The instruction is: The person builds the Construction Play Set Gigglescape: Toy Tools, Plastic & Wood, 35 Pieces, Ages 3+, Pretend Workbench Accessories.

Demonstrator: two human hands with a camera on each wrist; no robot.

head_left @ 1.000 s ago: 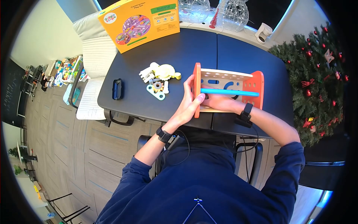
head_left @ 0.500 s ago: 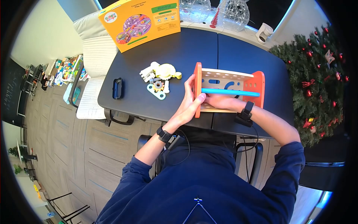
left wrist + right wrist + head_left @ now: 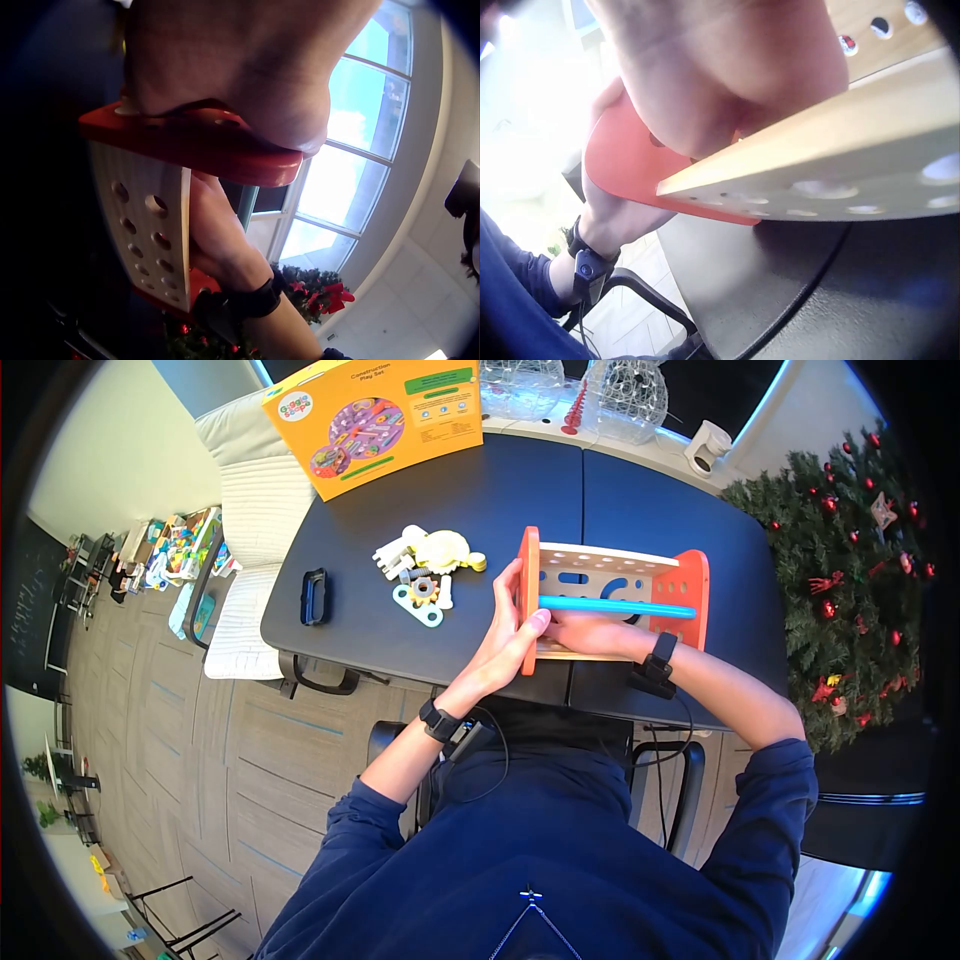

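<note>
A toy toolbox (image 3: pixel 690 580) with orange-red end panels, perforated pale wooden sides and a blue rod (image 3: pixel 625 607) across the top is held over the table's near edge. My left hand (image 3: pixel 505 635) grips its left end panel (image 3: pixel 202 142), thumb on the near side and fingers round the outer face. Inside the box, below the rod, my right hand (image 3: pixel 595 634) reaches towards that same panel. In the right wrist view the right palm (image 3: pixel 742 75) hides its fingers, so I cannot tell whether they hold anything.
Left of the box lie pale yellow and white toy parts (image 3: pixel 440 550), an orange gear (image 3: pixel 425 592) and a light green link (image 3: pixel 418 610). Farther left is a small dark tray (image 3: pixel 315 598). A yellow play-set box (image 3: pixel 380 425) stands at the back; a decorated tree (image 3: pixel 830 580) is at right.
</note>
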